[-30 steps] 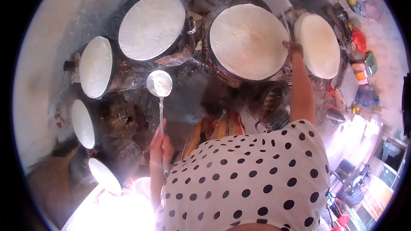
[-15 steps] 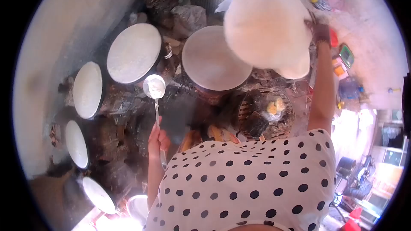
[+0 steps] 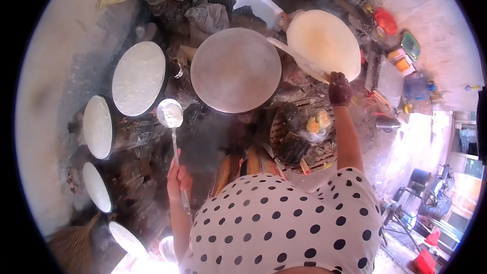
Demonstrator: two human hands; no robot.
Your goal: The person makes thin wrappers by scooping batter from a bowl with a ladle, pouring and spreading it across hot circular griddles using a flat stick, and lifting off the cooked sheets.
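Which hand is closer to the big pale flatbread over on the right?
Right. The right hand is at the near edge of the flatbread; the left hand is farther away, off to the left, holding the ladle.

Ladle (image 3: 174,142) holds wht batter (image 3: 174,115), rnd flatbread (image 3: 323,45) by R hand (image 3: 340,90)

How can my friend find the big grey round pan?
Start at the white shirt with black dots and go up, slightly left. The large, round, flat grey pan sits near the top middle, left of the person's right hand. Its top is bare, while the dark-rimmed round pan further left is coated white.
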